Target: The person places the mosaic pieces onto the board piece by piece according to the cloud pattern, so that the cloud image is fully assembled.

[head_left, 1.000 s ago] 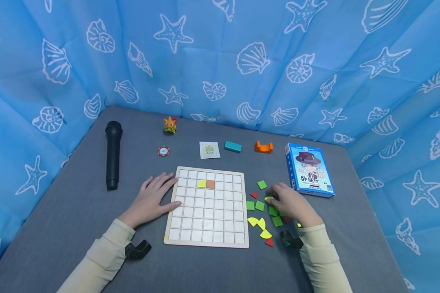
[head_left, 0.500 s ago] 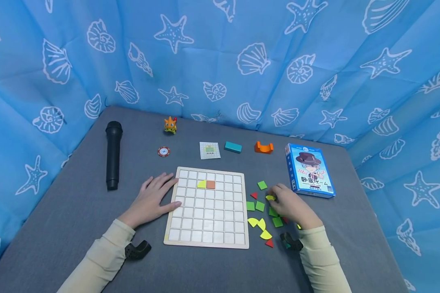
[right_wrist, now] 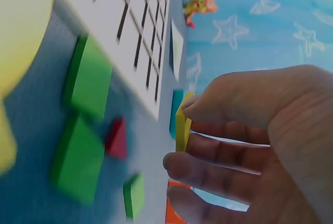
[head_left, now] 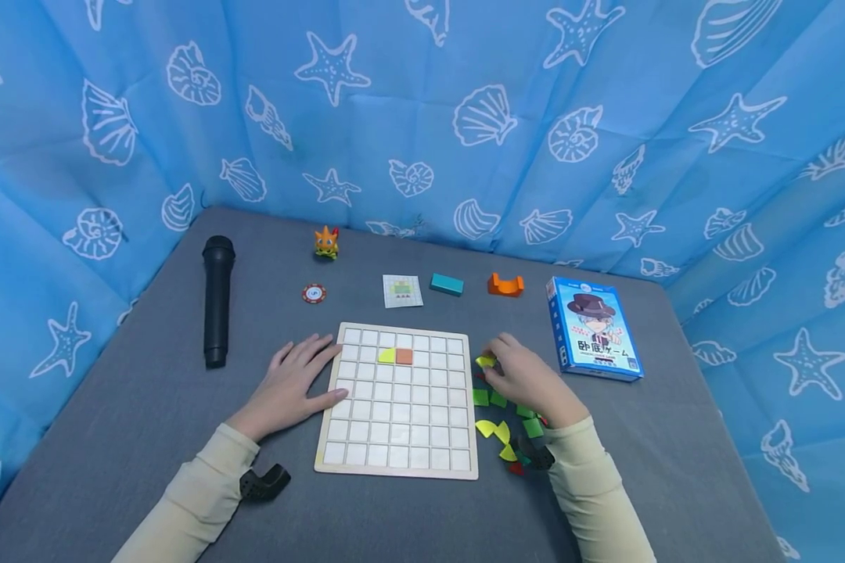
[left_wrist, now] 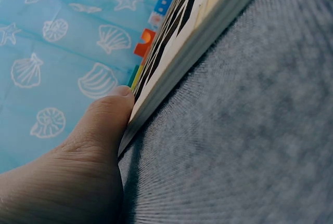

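My right hand [head_left: 530,377] pinches a yellow quarter-circle tile [right_wrist: 183,122] between thumb and fingers, just off the right edge of the gridded wooden board [head_left: 400,414]. On the board's left edge rests my left hand [head_left: 292,387], its fingers spread and the thumb [left_wrist: 101,122] on the rim. A yellow quarter-circle tile [head_left: 386,356] and an orange square tile [head_left: 404,356] sit side by side in the grid's upper part. Under and beside the right hand lie several green square tiles [head_left: 480,398], red triangle tiles [right_wrist: 117,138] and loose yellow quarter-circle tiles [head_left: 486,428], partly hidden by the hand and wrist.
Behind the board stand a pattern card [head_left: 402,291], a teal block [head_left: 447,285], an orange arch block [head_left: 505,285], a poker chip [head_left: 314,293] and a small toy figure [head_left: 326,243]. A microphone [head_left: 217,305] lies left; a blue game box [head_left: 595,328] lies right.
The right hand has lifted the yellow quarter-circle tile from the loose pile and moved left toward the board's edge. My left hand has stayed in place on the board.
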`<state>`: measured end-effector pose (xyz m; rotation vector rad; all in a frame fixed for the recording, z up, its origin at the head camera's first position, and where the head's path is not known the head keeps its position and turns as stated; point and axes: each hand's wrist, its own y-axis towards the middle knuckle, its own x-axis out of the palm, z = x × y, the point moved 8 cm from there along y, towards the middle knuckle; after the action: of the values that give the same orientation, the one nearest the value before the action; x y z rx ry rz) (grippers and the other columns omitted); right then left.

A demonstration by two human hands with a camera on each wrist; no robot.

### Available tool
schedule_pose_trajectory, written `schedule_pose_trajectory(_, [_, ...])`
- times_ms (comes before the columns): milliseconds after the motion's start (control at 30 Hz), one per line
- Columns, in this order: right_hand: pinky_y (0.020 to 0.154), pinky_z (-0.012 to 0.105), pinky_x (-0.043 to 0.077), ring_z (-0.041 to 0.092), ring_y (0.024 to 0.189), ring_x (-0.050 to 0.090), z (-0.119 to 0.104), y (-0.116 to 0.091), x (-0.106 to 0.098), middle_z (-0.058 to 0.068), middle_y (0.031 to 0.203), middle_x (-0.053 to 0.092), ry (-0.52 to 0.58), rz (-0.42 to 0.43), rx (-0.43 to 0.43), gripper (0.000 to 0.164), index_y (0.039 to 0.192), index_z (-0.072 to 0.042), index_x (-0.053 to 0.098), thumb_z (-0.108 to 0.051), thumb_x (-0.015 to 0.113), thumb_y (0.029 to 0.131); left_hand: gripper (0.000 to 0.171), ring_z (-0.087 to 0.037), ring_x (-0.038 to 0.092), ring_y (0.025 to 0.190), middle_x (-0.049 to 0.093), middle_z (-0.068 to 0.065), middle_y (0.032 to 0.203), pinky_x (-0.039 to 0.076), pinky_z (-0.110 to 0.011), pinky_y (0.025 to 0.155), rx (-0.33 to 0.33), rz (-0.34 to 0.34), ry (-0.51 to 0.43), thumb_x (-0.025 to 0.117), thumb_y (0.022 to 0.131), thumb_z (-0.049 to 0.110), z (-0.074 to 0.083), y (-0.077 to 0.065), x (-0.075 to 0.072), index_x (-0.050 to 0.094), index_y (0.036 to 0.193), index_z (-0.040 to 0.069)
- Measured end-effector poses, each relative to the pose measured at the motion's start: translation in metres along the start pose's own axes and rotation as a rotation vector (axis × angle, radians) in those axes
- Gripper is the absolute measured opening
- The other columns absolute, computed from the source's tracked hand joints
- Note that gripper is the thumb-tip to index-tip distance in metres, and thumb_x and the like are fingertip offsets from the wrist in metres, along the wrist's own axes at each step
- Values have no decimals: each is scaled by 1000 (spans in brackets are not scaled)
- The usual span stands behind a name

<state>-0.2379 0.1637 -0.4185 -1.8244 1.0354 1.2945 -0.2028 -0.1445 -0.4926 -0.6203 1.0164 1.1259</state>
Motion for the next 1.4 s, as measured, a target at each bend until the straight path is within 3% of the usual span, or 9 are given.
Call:
schedule_pose_trajectory(533, [77,31,52,15,89,57,-54,41,23,7,107,58,23,-28,-100,21,111,-5,58,-14,61,92,77,-32,22,144,31,-10,155,11,-60,111,17,34,11,54,89,62,4,-6,-1,34,150,19])
schedule_pose_trajectory(767, [74,29,52,12,82,55,-66,48,31,7,108,58,12,-43,-123,21,110,-6,58,-17,62,93,76,-35,22,144,31,-12,154,10,-62,111,-5,65,14,53,90,59,11,-13,3,34,150,17])
schedule_pose_trajectory(1133, [70,27,50,11,77,53,-69,53,36,4,102,58,-20,-44,-130,19,108,-9,59,-18,64,93,74,-31,19,145,31,-8,155,8,-59,113,-46,77,21,50,90,63,7,-15,3,35,150,22])
schedule_pose_trajectory(1400, [71,28,50,11,77,52,-63,54,40,2,98,58,-28,-62,-60,24,110,-9,61,-26,64,93,73,-30,20,145,32,-7,154,8,-59,114,-36,82,8,49,90,63,6,-14,3,35,149,22])
